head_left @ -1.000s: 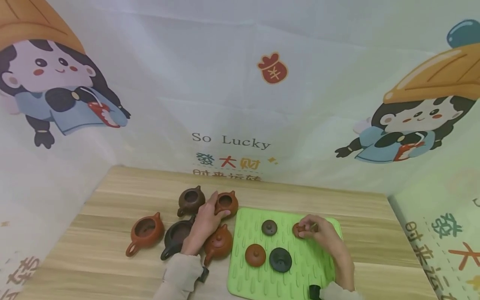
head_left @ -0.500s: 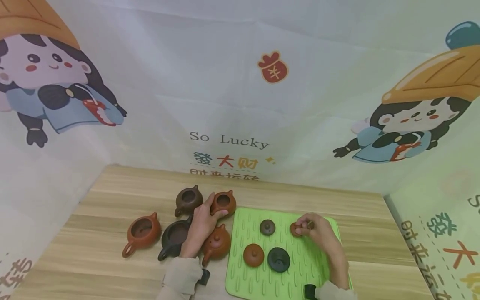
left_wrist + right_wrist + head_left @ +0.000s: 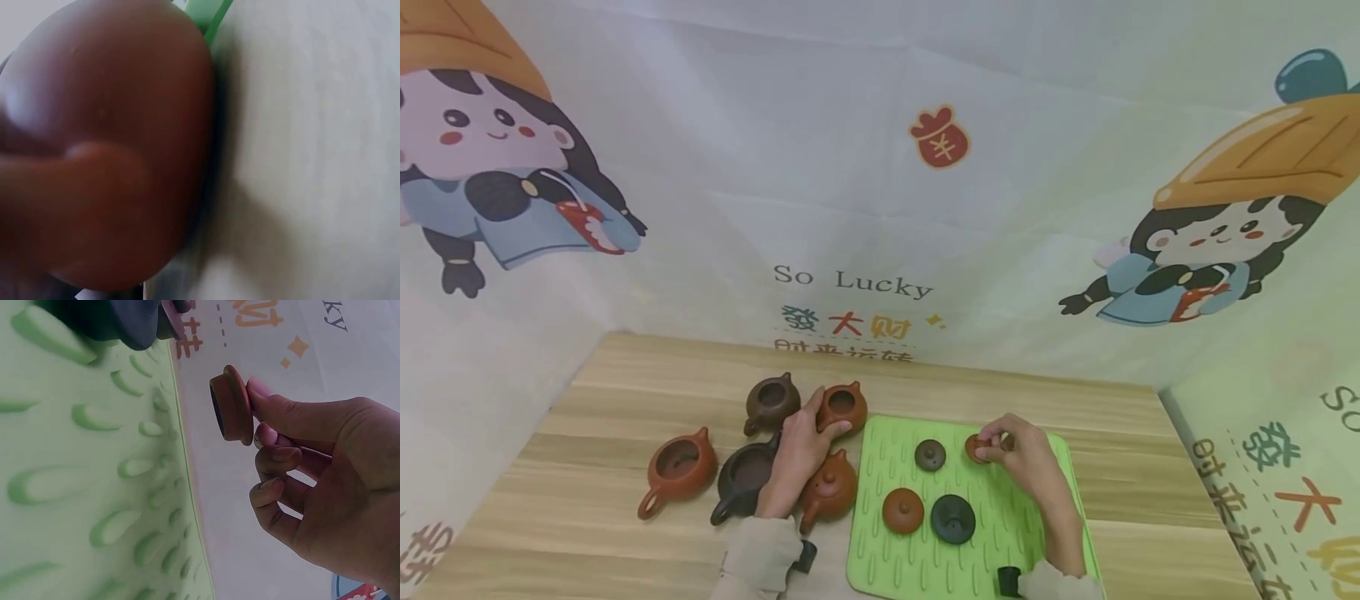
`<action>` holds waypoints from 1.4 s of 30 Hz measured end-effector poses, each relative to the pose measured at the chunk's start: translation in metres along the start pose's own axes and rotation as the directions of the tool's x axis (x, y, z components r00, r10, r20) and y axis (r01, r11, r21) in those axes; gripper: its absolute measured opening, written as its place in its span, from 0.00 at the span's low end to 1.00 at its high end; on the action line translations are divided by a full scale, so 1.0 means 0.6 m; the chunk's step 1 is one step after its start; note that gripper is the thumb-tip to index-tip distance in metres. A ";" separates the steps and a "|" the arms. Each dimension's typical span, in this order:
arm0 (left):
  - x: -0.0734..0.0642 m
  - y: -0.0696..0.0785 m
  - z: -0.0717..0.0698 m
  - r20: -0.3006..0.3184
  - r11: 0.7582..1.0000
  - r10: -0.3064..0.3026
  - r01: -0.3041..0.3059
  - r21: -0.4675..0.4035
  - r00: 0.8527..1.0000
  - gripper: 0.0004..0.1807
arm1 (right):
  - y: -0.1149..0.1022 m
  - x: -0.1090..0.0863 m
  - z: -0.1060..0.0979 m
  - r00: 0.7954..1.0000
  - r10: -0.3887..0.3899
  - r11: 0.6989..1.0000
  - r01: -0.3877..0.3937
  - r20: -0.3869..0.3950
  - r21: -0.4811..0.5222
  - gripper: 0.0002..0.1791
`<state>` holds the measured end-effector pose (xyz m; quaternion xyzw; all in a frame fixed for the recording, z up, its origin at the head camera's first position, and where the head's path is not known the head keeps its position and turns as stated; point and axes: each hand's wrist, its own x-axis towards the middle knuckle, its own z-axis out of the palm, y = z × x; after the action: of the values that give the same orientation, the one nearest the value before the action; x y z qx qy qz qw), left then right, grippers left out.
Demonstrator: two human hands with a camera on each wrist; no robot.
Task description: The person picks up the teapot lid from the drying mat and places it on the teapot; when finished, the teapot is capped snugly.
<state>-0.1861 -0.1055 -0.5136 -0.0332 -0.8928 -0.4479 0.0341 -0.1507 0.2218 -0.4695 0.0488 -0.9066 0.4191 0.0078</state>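
My left hand [image 3: 797, 454] grips a small orange-red teapot [image 3: 852, 402] without a lid at the back of the table, its index finger along one side and its thumb along the other. Below that hand sits a lidded red teapot [image 3: 838, 486]; a reddish-brown rounded teapot body [image 3: 144, 112] fills much of the left wrist view. Above the green ribbed mat [image 3: 880, 558], my right hand [image 3: 1026, 462] pinches a small red teapot lid [image 3: 234, 406] by its knob. In the right wrist view the lid is clear of the mat, its hollow underside facing left.
Beside the left hand stand a dark brown teapot [image 3: 772, 402], a black teapot [image 3: 733, 487] and a wider red teapot [image 3: 681, 467], all lidless. On the mat lie a brown lid [image 3: 930, 455], a red lid [image 3: 902, 511] and a black lid [image 3: 953, 519].
The right hand has lifted the small red lid and carried it slightly left and toward the back. The left hand keeps its place on the orange-red teapot.
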 end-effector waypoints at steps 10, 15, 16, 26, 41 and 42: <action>-0.001 0.000 -0.001 -0.008 1.000 0.019 -0.019 0.004 1.000 0.41 | -0.031 0.025 0.029 1.000 -0.009 0.999 0.008 0.005 0.045 0.06; 0.000 0.004 -0.003 0.003 1.000 0.019 -0.019 -0.004 1.000 0.42 | -0.050 0.042 0.046 1.000 -0.013 0.999 0.012 0.007 0.042 0.06; 0.000 0.005 -0.004 0.005 1.000 0.018 -0.018 -0.002 1.000 0.42 | -0.054 0.046 0.050 1.000 -0.025 0.999 0.024 0.010 0.045 0.06; -0.003 0.008 -0.005 0.022 1.000 -0.020 0.021 -0.021 1.000 0.41 | -0.098 0.076 0.087 0.994 -0.093 0.996 0.092 0.059 0.015 0.06; -0.001 0.003 -0.002 -0.008 1.000 0.025 -0.025 0.001 1.000 0.40 | -0.155 0.124 0.169 0.980 -0.193 0.981 0.194 0.046 -0.024 0.08; -0.001 0.003 -0.001 -0.009 1.000 0.025 -0.025 0.002 1.000 0.40 | -0.158 0.126 0.173 0.980 -0.193 0.981 0.194 0.045 -0.025 0.09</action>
<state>-0.1851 -0.1047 -0.5119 -0.0424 -0.8925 -0.4469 0.0437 -0.2140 0.0756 -0.4607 0.1456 -0.9035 0.4020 0.0302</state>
